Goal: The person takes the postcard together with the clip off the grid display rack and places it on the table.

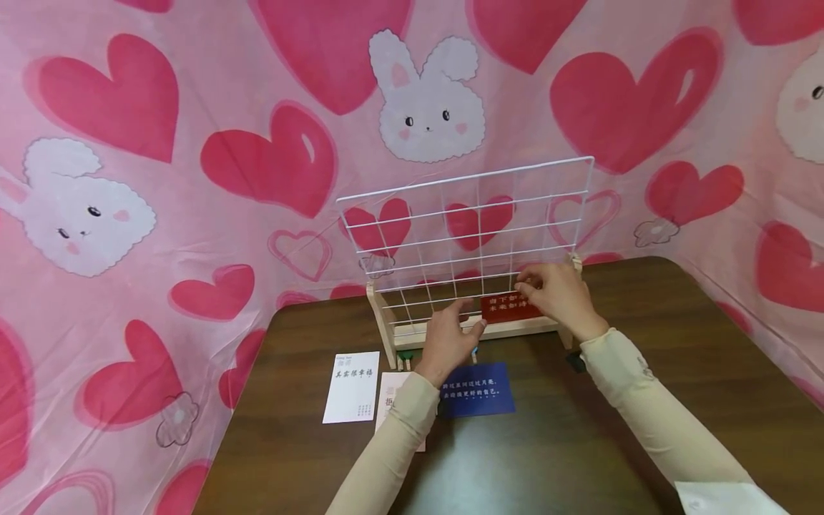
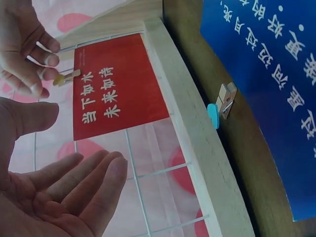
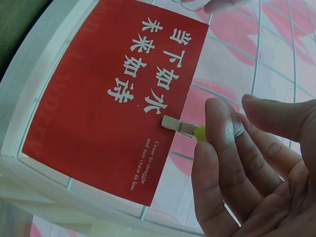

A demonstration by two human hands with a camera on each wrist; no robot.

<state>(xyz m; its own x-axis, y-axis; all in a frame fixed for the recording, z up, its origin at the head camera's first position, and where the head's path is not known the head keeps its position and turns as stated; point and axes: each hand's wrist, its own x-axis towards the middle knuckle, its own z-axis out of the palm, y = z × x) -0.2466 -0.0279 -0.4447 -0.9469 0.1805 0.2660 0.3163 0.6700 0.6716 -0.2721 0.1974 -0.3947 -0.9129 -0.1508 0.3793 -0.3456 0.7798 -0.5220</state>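
A red card (image 1: pixel 508 307) with white lettering stands against the lower right of a white wire grid (image 1: pixel 479 243). A small wooden clothespin (image 3: pixel 178 125) with a yellow end grips the card's top edge. My right hand (image 1: pixel 558 297) is at this clip, its fingers beside the yellow end and its thumb standing apart from them in the right wrist view. To the left of the card, my left hand (image 1: pixel 448 342) is held with loosely bent fingers and thumb spread, nothing between them. In the left wrist view its fingertips (image 2: pixel 116 170) are near the card's side edge.
The grid stands in a wooden base (image 2: pixel 190 133) on a brown table (image 1: pixel 515 465). In front lie a blue card (image 1: pixel 479 390), a white card (image 1: pixel 351 390) and a partly covered pink card (image 1: pixel 388 386). A clothespin with a blue end (image 2: pixel 224 101) lies between base and blue card.
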